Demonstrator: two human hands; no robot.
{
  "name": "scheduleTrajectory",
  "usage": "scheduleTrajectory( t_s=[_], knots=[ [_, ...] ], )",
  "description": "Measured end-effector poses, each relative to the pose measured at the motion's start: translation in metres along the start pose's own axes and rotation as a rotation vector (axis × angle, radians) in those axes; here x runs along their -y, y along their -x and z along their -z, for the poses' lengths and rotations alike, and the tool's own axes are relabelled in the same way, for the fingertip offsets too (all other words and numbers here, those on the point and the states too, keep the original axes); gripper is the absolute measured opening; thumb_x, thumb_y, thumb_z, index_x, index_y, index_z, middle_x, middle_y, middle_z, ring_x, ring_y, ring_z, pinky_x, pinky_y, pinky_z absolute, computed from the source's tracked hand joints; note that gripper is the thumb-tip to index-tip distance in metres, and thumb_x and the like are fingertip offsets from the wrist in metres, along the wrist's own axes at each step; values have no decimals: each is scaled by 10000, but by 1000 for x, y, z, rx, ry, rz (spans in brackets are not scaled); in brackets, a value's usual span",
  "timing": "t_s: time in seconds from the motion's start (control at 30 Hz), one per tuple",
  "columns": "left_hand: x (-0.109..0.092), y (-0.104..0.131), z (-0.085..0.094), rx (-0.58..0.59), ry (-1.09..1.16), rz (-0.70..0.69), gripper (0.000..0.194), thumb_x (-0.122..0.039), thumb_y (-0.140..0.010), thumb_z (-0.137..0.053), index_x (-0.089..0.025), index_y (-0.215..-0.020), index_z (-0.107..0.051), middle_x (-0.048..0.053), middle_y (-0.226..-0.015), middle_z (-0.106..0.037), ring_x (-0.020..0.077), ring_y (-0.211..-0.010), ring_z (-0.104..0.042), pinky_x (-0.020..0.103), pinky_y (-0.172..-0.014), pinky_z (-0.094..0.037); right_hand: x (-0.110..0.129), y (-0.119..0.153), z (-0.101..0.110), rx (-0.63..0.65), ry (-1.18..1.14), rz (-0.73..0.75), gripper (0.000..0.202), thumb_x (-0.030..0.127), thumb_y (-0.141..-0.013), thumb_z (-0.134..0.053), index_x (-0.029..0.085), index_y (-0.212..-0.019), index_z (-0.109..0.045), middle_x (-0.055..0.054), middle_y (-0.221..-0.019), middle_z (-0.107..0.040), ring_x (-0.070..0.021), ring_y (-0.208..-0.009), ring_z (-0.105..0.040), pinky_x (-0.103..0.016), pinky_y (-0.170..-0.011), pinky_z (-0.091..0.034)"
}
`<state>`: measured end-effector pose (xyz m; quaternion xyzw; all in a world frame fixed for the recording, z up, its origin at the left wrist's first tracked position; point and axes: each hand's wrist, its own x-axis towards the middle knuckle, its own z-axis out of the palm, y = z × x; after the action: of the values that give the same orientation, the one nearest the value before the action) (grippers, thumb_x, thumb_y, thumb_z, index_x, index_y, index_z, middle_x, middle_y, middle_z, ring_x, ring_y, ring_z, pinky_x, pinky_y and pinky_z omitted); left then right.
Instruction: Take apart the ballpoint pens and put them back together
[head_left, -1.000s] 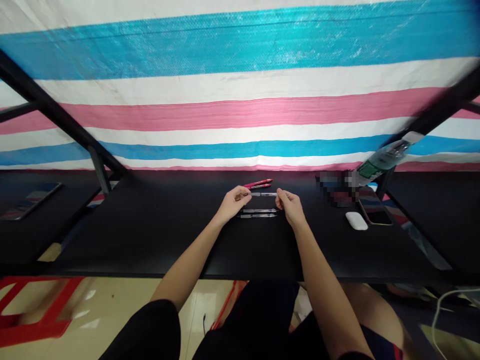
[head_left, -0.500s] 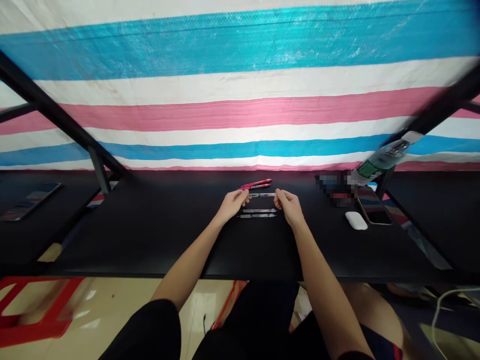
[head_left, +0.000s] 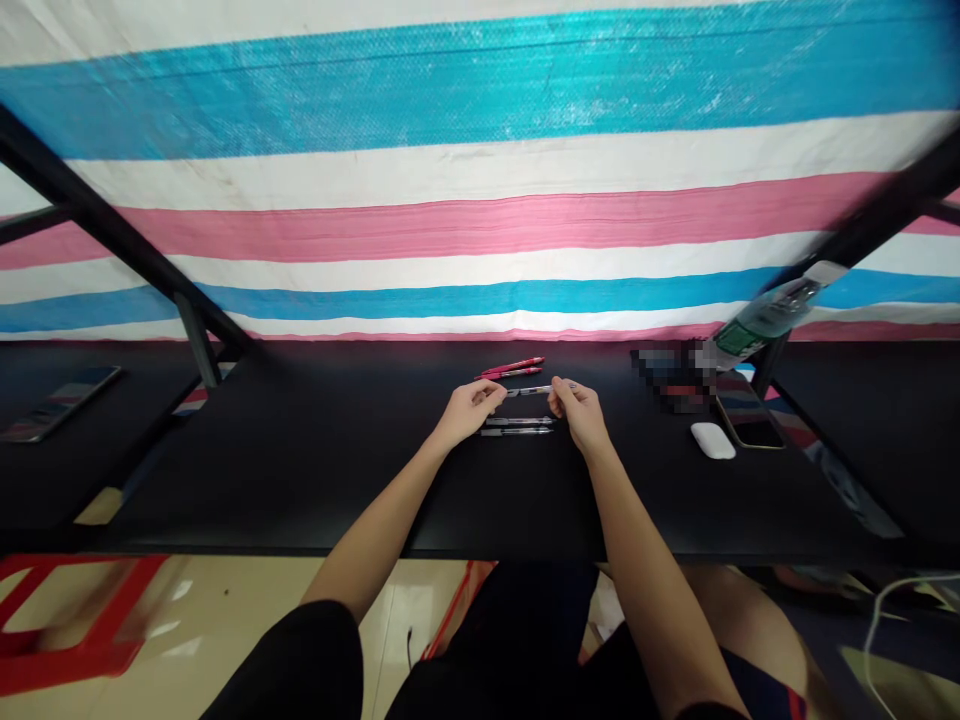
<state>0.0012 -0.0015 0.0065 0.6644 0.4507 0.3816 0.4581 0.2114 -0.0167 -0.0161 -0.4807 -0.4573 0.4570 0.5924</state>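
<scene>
A clear-barrelled pen [head_left: 531,391] lies crosswise between my two hands, just over the black table. My left hand [head_left: 472,408] pinches its left end, and the fingers hide that tip. At the other end, my right hand [head_left: 576,408] grips the pen between thumb and fingers. Closer to me, two more clear pens lie side by side on the table, an upper pen [head_left: 520,421] and a lower pen [head_left: 517,432]. Beyond my hands rest two red pens, a farther one [head_left: 517,366] and a nearer one [head_left: 514,374].
The black table [head_left: 315,460] stretches out before me. On its right are a white earbud case [head_left: 712,441], a phone [head_left: 750,420] and a leaning plastic bottle [head_left: 765,322]. Another phone [head_left: 64,402] lies far left. A striped tarp [head_left: 480,230] hangs behind, and a red stool [head_left: 97,650] stands below left.
My left hand has shifted slightly to the right along the pen, covering more of its left end. My right hand and the pens on the table look unmoved.
</scene>
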Motion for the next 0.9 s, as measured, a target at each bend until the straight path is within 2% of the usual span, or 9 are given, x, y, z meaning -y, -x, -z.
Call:
scheduleTrajectory(
  t_s=[0.17, 0.27, 0.37, 0.43, 0.5, 0.57, 0.67, 0.8, 0.9],
  knots=[
    [-1, 1, 2, 27, -50, -19, 332, -460, -819, -623, -137, -818, -702, 22, -652, -612, 133, -599, -541, 250, -583, -409, -1, 0, 0, -22, -18, -5, 453, 592, -753, -706, 187, -571, -617, 21, -476, -504, -82, -434, -421, -229, -416, -332],
    [0, 2, 1, 30, -33, -31, 316, -451, -804, -649, -139, -819, -696, 13, -650, -601, 124, -588, -520, 244, -566, -392, 0, 1, -2, 2, -78, -52, 445, 607, -744, -707, 182, -629, -643, -7, -541, -589, -109, -467, -519, -247, -454, -430],
    [0, 2, -3, 44, -17, -45, 304, -446, -792, -667, -145, -829, -682, 1, -647, -583, 110, -573, -491, 232, -547, -378, 2, 3, -6, 90, -183, -124, 425, 611, -756, -695, 186, -755, -675, -60, -727, -703, -180, -679, -676, -314, -675, -562],
    [0, 2, -4, 51, -15, -55, 302, -444, -794, -664, -150, -860, -681, -1, -659, -586, 106, -572, -485, 231, -554, -388, 4, 2, -8, 144, -274, -146, 378, 579, -775, -695, 203, -813, -674, -71, -856, -730, -211, -853, -702, -356, -827, -563],
    [-1, 2, -5, 28, -14, -57, 305, -440, -814, -636, -153, -905, -683, 11, -702, -612, 114, -597, -513, 239, -587, -419, 7, 0, -7, 129, -388, -130, 310, 531, -782, -704, 227, -817, -654, -52, -891, -722, -213, -922, -687, -377, -883, -549],
    [-1, 1, -4, -19, -15, -47, 307, -435, -832, -605, -153, -926, -681, 29, -751, -639, 127, -639, -554, 252, -627, -449, 11, -3, -3, 44, -503, -84, 254, 485, -775, -713, 251, -796, -615, -11, -769, -666, -185, -805, -662, -376, -828, -558],
    [-1, 0, -3, -48, -28, -28, 301, -437, -842, -584, -159, -913, -677, 39, -779, -655, 142, -677, -591, 262, -656, -469, 18, -6, 9, -54, -594, 14, 254, 467, -799, -669, 263, -725, -538, 58, -557, -396, -122, -508, -449, -322, -639, -521],
    [0, 0, -2, -35, -62, -14, 294, -433, -851, -569, -165, -905, -679, 37, -772, -665, 146, -668, -601, 267, -654, -474, 24, -3, 21, -130, -586, 129, 541, 683, -868, -423, 242, -572, -321, 44, -565, -249, -137, -496, -341, -341, -565, -453],
    [0, 1, -3, -31, -91, -10, 288, -419, -858, -560, -164, -906, -684, 45, -784, -679, 152, -672, -613, 269, -657, -478, 24, -1, 23, -142, -572, 157, 586, 640, -901, -402, 222, -546, -194, 40, -564, -195, -137, -501, -296, -342, -555, -425]
  ],
)
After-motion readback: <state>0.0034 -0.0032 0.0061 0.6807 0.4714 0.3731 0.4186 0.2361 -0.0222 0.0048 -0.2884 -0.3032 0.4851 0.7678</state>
